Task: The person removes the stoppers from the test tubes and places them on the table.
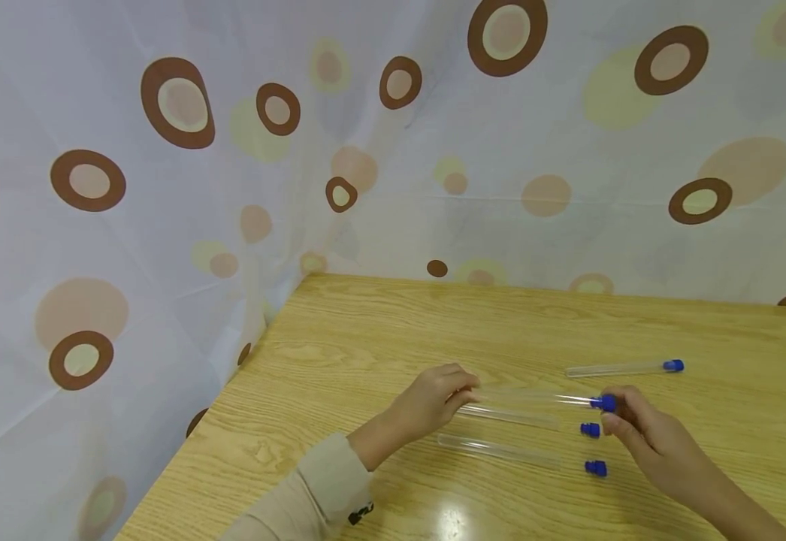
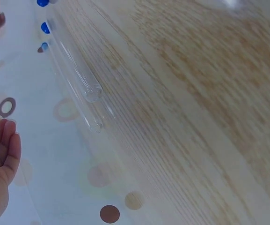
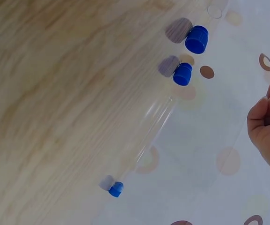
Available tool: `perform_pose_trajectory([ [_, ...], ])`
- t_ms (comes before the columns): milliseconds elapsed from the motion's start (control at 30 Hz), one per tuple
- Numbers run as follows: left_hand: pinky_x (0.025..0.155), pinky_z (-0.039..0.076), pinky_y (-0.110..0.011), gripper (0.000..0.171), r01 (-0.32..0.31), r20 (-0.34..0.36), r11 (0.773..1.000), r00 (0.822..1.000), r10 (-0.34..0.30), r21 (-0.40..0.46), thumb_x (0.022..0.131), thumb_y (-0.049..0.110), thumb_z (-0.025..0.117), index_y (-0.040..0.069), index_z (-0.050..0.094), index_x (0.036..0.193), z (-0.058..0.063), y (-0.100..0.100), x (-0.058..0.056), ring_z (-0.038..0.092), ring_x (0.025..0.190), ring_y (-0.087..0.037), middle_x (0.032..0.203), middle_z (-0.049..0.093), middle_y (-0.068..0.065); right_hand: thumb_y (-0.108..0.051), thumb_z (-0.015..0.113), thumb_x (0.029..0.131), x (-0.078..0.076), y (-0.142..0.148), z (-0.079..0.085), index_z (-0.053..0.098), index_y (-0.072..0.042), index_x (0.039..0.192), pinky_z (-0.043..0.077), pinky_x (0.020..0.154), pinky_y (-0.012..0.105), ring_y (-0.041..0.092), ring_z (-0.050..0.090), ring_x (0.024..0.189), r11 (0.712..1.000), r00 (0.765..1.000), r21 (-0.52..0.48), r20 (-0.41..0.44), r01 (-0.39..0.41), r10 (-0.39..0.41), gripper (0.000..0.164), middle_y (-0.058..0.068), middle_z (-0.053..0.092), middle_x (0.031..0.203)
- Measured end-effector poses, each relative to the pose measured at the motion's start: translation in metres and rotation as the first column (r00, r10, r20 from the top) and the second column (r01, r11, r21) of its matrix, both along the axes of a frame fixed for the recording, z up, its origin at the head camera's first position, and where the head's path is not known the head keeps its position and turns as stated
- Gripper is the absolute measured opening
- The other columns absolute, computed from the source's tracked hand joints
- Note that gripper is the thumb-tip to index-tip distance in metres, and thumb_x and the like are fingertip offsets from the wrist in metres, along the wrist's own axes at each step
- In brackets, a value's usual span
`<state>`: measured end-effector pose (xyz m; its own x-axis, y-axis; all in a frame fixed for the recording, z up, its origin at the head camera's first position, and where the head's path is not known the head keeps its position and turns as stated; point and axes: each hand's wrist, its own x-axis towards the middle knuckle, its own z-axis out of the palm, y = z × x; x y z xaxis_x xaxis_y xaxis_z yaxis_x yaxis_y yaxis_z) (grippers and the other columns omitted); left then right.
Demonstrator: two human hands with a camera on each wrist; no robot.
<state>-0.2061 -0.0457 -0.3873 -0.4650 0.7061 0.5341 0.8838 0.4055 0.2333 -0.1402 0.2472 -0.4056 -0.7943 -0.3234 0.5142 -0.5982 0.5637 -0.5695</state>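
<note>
In the head view, my left hand [image 1: 433,400] pinches the closed left end of a clear test tube [image 1: 562,399], raised over the table. My right hand [image 1: 657,443] pinches a blue cap [image 1: 607,403] right at that tube's other end. Just below, an uncapped test tube [image 1: 515,416] and a nearer uncapped test tube [image 1: 494,450] lie on the table. To their right sit a loose blue cap [image 1: 590,430] and, closer to me, another blue cap [image 1: 596,468]. In the right wrist view, the fingers of my right hand [image 3: 268,124] are curled together.
A capped test tube [image 1: 616,370] lies farther back on the wooden table [image 1: 366,330]. A white curtain [image 1: 393,150] with brown and beige circles hangs along the table's back and left edges. A small dark object [image 1: 361,514] shows by my left sleeve [image 1: 325,481].
</note>
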Motion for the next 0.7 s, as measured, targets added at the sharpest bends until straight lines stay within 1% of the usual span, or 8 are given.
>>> perform_pose_trajectory([
  [33,0.066,0.048,-0.009,0.015,-0.001,0.001,1.000,1.000,0.001,-0.002,0.084,0.004,0.065,-0.001,0.066,0.098,0.0002,-0.0002,0.0000,0.060,0.072,-0.012,0.086,0.067,-0.010,0.004,0.044,0.095,0.0006,0.0000,0.0010,0.049,-0.002,0.108,0.035,0.046,0.017,-0.003,0.044,0.062,0.999,0.999,0.033,-0.014,0.032,-0.032,0.015,-0.013,0.050,0.075],
  [100,0.067,0.048,-0.009,0.015,0.000,0.000,1.000,1.000,0.000,-0.001,0.084,0.005,0.065,-0.001,0.066,0.098,0.0010,-0.0007,0.0004,0.060,0.072,-0.012,0.086,0.067,-0.010,0.002,0.047,0.095,0.0011,-0.0004,0.0023,0.049,0.000,0.111,0.035,0.047,0.016,-0.006,0.045,0.065,0.994,0.996,0.079,-0.055,0.071,-0.067,0.017,-0.013,0.051,0.077],
  [200,0.065,0.048,-0.009,0.014,0.011,-0.004,1.000,1.000,-0.011,0.008,0.084,0.004,0.065,-0.001,0.066,0.097,0.0011,-0.0005,0.0002,0.059,0.071,-0.012,0.085,0.066,-0.010,0.001,0.048,0.094,0.0004,-0.0017,0.0022,0.052,-0.002,0.109,0.033,0.048,0.013,-0.008,0.042,0.064,0.991,0.989,0.100,-0.120,0.093,-0.080,0.015,-0.015,0.049,0.075],
  [300,0.064,0.047,-0.008,0.014,0.020,-0.007,1.000,1.000,-0.020,0.012,0.083,0.003,0.066,-0.002,0.066,0.096,0.0013,-0.0002,0.0004,0.059,0.070,-0.012,0.084,0.066,-0.010,-0.001,0.049,0.095,-0.0016,-0.0039,0.0014,0.055,-0.001,0.102,0.030,0.047,0.009,-0.009,0.037,0.061,0.987,0.971,0.108,-0.221,0.116,-0.090,0.010,-0.014,0.047,0.073],
  [433,0.066,0.048,-0.008,0.014,0.012,-0.011,1.000,1.000,-0.012,0.005,0.084,0.004,0.065,-0.001,0.066,0.098,0.0022,0.0005,0.0012,0.060,0.072,-0.012,0.086,0.067,-0.009,-0.006,0.049,0.096,-0.0030,-0.0056,0.0028,0.058,-0.001,0.095,0.029,0.049,0.007,-0.010,0.035,0.061,0.978,0.944,0.117,-0.305,0.171,-0.129,0.010,-0.013,0.046,0.068],
  [500,0.067,0.048,-0.008,0.015,0.011,-0.014,1.000,1.000,-0.011,0.008,0.084,0.004,0.065,-0.002,0.066,0.098,0.0019,0.0011,0.0008,0.061,0.073,-0.012,0.087,0.067,-0.009,-0.006,0.050,0.095,-0.0030,-0.0062,0.0040,0.059,-0.002,0.095,0.028,0.048,0.007,-0.010,0.034,0.060,0.975,0.941,0.113,-0.306,0.189,-0.147,0.010,-0.014,0.043,0.066],
  [600,0.068,0.048,-0.008,0.015,0.010,-0.020,1.000,1.000,-0.010,0.011,0.084,0.004,0.066,-0.002,0.066,0.098,0.0009,0.0018,0.0000,0.061,0.073,-0.012,0.087,0.067,-0.010,-0.005,0.052,0.094,-0.0017,-0.0071,0.0056,0.059,-0.005,0.094,0.025,0.047,0.006,-0.009,0.031,0.058,0.974,0.945,0.101,-0.281,0.202,-0.167,0.007,-0.017,0.037,0.066],
  [700,0.067,0.048,-0.007,0.015,0.011,-0.024,1.000,1.000,-0.011,0.019,0.082,0.003,0.067,-0.002,0.066,0.097,0.0004,0.0024,-0.0003,0.061,0.073,-0.013,0.086,0.067,-0.011,-0.005,0.053,0.094,-0.0005,-0.0081,0.0060,0.060,-0.006,0.092,0.024,0.046,0.007,-0.009,0.031,0.058,0.974,0.947,0.077,-0.260,0.215,-0.188,0.007,-0.018,0.036,0.066],
])
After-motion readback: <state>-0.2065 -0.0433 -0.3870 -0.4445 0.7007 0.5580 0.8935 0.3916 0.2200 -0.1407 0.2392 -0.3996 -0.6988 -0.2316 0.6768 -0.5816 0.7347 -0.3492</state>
